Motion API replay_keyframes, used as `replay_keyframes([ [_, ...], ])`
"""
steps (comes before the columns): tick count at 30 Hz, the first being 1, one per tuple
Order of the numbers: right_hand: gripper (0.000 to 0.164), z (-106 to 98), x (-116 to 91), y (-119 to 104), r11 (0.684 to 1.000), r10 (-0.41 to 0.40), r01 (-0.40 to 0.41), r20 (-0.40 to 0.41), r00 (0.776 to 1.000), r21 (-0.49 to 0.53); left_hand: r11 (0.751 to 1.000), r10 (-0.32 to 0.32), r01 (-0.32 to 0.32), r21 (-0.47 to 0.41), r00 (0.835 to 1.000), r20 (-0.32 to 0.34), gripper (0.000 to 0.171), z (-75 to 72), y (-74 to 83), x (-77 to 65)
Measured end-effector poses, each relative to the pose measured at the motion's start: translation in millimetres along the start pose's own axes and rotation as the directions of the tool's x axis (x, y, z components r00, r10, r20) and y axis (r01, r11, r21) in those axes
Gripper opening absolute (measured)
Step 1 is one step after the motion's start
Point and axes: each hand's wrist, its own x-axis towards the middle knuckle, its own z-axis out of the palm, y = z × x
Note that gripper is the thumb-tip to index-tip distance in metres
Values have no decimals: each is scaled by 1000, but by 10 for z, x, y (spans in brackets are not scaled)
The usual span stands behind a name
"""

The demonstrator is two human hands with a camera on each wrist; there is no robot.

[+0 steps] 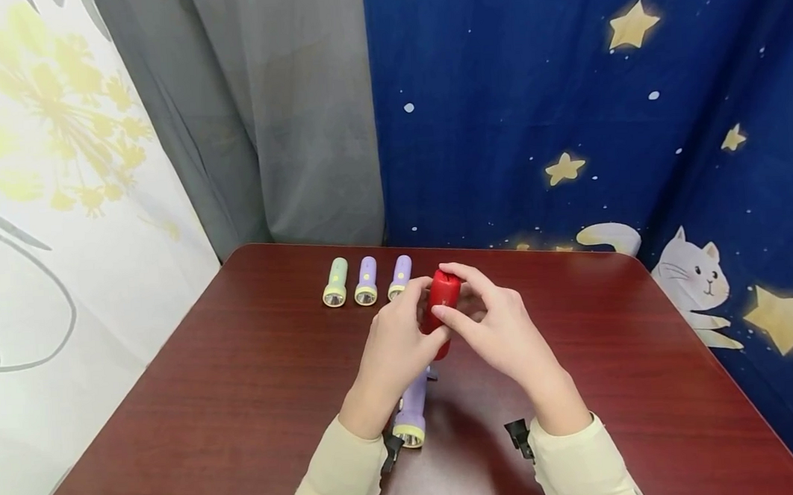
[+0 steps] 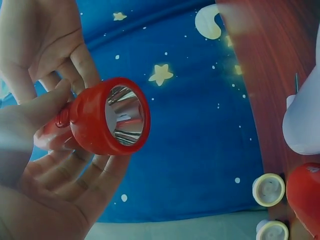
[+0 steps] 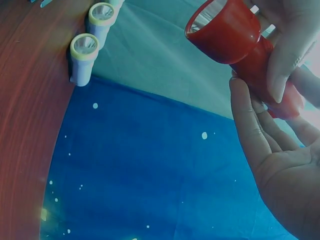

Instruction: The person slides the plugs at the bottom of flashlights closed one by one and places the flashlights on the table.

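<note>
A red flashlight (image 1: 444, 293) is held up over the table, its tail end raised and its wide reflector head (image 2: 125, 117) facing down toward the wrists. My left hand (image 1: 398, 341) grips its body, thumb along the near side. With thumb and forefinger, my right hand (image 1: 505, 328) pinches the tail end from the right. Below my left wrist, a purple flashlight (image 1: 412, 411) with a yellow rim lies on the table, partly hidden by the arm. The left wrist view also shows another red rounded thing (image 2: 306, 197), cut off by the frame edge.
Toward the back of the table (image 1: 276, 381) a green flashlight (image 1: 335, 282) and two purple ones (image 1: 366, 280) lie in a row, the rightmost partly covered by my left hand. A small blue-grey item (image 1: 432, 373) lies beside the nearer purple flashlight. Curtains (image 1: 316, 117) hang behind.
</note>
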Motion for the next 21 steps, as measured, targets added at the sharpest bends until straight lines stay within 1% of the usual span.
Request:
replay_keyframes([
  [6, 59, -3, -7, 3, 1000, -5, 5, -15, 1000, 22, 999, -4, 5, -36, 999, 32, 60, -14, 5, -4],
  [11, 57, -10, -30, -6, 1000, 4, -4, -31, 1000, 10, 999, -2, 5, -51, 999, 49, 60, -18, 10, -18],
  [14, 56, -13, -40, -15, 1000, -3, 4, -47, 999, 11, 999, 14, -13, -38, 999, 43, 60, -17, 16, -29],
  [18, 55, -15, -42, -32, 1000, -11, 11, -61, 998, 15, 999, 41, -41, -2, 999, 16, 60, -12, 22, -42],
  [21, 54, -16, -45, -42, 1000, 4, -4, -60, 998, 5, 998, 55, -55, 12, 998, 7, 59, -2, 24, -47],
])
